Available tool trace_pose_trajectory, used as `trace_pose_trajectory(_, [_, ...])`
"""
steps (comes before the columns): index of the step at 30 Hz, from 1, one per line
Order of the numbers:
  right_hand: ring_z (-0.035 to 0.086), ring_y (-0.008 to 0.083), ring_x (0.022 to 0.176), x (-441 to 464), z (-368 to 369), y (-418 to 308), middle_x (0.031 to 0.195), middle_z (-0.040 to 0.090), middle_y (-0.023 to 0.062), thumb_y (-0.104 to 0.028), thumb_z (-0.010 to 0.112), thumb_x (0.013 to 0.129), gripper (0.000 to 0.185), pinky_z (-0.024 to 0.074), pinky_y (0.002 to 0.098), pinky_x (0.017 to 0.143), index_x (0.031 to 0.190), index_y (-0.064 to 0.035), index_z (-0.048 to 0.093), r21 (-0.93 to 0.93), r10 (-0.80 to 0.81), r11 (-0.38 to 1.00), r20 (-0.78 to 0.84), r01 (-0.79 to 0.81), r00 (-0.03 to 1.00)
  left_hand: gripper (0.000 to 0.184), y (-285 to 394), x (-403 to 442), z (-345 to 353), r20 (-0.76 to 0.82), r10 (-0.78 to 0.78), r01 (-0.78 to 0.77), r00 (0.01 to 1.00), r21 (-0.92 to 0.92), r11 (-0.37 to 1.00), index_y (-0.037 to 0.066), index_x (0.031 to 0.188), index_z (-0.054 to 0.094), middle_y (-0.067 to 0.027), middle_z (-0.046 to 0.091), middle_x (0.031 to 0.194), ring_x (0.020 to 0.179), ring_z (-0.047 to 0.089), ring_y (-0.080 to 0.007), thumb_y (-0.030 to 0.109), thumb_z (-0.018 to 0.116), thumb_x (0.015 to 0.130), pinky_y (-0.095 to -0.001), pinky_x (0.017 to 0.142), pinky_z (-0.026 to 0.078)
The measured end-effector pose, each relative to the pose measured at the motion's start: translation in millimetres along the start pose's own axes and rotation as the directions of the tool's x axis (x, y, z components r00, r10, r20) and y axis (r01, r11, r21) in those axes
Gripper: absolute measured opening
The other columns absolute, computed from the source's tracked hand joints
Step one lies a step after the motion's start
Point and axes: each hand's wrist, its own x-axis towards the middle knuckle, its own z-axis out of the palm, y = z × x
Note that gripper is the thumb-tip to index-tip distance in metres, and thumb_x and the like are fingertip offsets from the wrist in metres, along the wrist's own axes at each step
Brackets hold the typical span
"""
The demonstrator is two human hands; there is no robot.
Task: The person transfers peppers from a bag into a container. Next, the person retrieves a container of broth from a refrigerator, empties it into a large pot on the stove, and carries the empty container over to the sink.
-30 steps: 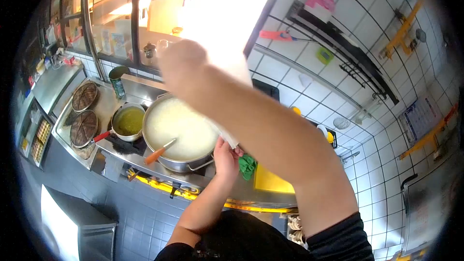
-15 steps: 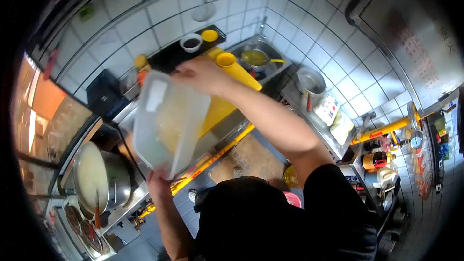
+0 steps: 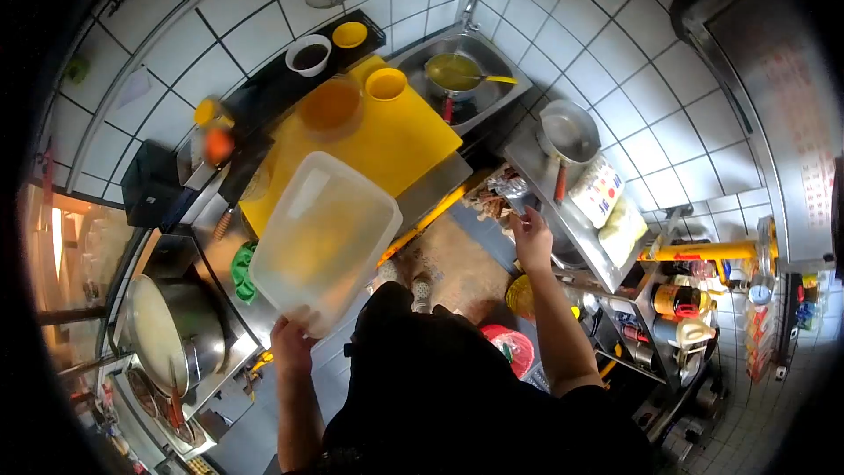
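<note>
My left hand [image 3: 294,345] grips the lower edge of a translucent plastic tub [image 3: 327,237], which is tilted over the front of the yellow cutting board [image 3: 420,136]. A yellowish patch shows through the tub; I cannot tell whether anything is inside. To the right, my right hand [image 3: 532,242] is away from the tub with its fingers slightly apart. Just beyond its fingertips lies a crumpled clear or silvery wrapper [image 3: 508,186], above brownish scraps between the counters. Whether fingers and wrapper touch is unclear.
A yellow bowl [image 3: 386,84] and an orange-brown round container [image 3: 331,107] stand on the board. The sink [image 3: 505,97] holds a pan [image 3: 453,71] of yellowish liquid. At left is a large pot [image 3: 207,343]; at right, a saucepan [image 3: 569,132]. A red basket [image 3: 508,348] sits on the floor.
My right hand has let go of the tub and moved right and down towards the scraps. The tub has shifted down and right, still in my left hand.
</note>
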Motion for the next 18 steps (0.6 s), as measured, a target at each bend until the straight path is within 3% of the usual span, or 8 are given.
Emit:
trace_pose_trajectory(4, [0.071,0.0242,0.086,29,43,-26,0.099,0.069,0.0163,-0.023,0.07,0.089,0.04,0.0553,0.0331,0.075,0.118,0.0036,0.064,0.015,-0.084,0.996,0.045,0.084,0.995,0.034,2,37,-25,0.026,0.139,-0.141,0.99,0.154,0.978,-0.002,0.114,0.063,-0.0108,0.068,0.101,0.097,0.069,-0.026,0.004,0.054,0.082,-0.0416,0.078,0.06])
trace_pose_trajectory(6, [0.071,0.0231,0.085,56,77,-43,0.098,0.069,0.0151,-0.022,0.069,0.09,0.038,0.055,0.0323,0.074,0.118,0.0033,0.064,0.032,-0.129,0.991,0.075,0.127,0.989,0.036,8,47,-32,-0.059,0.093,-0.089,0.994,0.063,0.994,-0.002,0.115,0.063,-0.011,0.068,0.102,0.096,0.069,-0.0254,0.005,0.054,0.081,-0.0393,0.076,0.059])
trace_pose_trajectory(8, [0.067,0.0376,0.085,89,124,-63,0.092,0.069,0.0185,-0.022,0.069,0.086,0.029,0.0528,0.0443,0.071,0.107,-0.0004,0.066,0.239,0.095,0.962,0.161,-0.133,0.982,0.037,11,53,-39,-0.129,0.047,-0.043,0.99,0.035,0.998,-0.002,0.115,0.063,-0.0115,0.068,0.103,0.095,0.069,-0.0247,0.005,0.054,0.08,-0.0368,0.073,0.058])
trace_pose_trajectory(11, [0.066,0.0199,0.077,168,225,-51,0.089,0.064,0.0066,-0.024,0.06,0.095,0.026,0.055,0.0329,0.07,0.104,0.0009,0.064,0.157,0.026,0.983,0.389,-0.094,0.921,0.04,12,56,-52,-0.223,0.006,0.002,0.975,0.035,0.999,-0.003,0.115,0.063,-0.0122,0.069,0.104,0.094,0.068,-0.0236,0.004,0.054,0.078,-0.033,0.07,0.056])
trace_pose_trajectory(13, [0.064,0.0215,0.077,197,257,-93,0.088,0.059,0.0055,-0.02,0.057,0.096,0.019,0.0563,0.034,0.07,0.102,-0.0016,0.061,0.341,0.174,0.87,0.464,-0.357,0.868,0.041,5,52,-62,-0.297,-0.024,0.011,0.955,-0.045,0.999,-0.004,0.116,0.063,-0.0121,0.069,0.104,0.093,0.068,-0.0229,0.004,0.054,0.077,-0.0308,0.069,0.054])
trace_pose_trajectory(14, [0.063,0.0226,0.077,199,253,-138,0.088,0.056,0.0056,-0.017,0.055,0.097,0.016,0.0571,0.0346,0.07,0.103,-0.0028,0.058,0.558,0.332,0.55,0.536,-0.621,0.776,0.042,4,46,-66,-0.293,-0.026,0.005,0.956,-0.071,0.997,-0.004,0.116,0.063,-0.012,0.069,0.104,0.092,0.068,-0.0226,0.004,0.054,0.077,-0.0301,0.069,0.054])
trace_pose_trajectory(16, [0.062,0.0252,0.082,227,296,-149,0.097,0.055,0.0092,-0.013,0.053,0.096,0.02,0.0576,0.0363,0.07,0.114,-0.0042,0.054,0.611,0.364,0.406,0.574,-0.68,0.733,0.044,3,31,-74,-0.299,-0.019,-0.017,0.954,-0.117,0.993,-0.005,0.118,0.063,-0.0116,0.069,0.104,0.092,0.068,-0.022,0.005,0.055,0.076,-0.0286,0.069,0.053])
trace_pose_trajectory(18, [0.063,0.0278,0.09,240,308,-172,0.107,0.056,0.0132,-0.011,0.052,0.096,0.023,0.0579,0.037,0.072,0.119,-0.0039,0.051,0.571,0.366,0.466,0.571,-0.676,0.735,0.047,-5,22,-86,-0.349,-0.019,-0.028,0.937,-0.129,0.991,-0.008,0.12,0.062,-0.0126,0.069,0.103,0.086,0.067,-0.021,0.006,0.054,0.076,-0.0275,0.067,0.052])
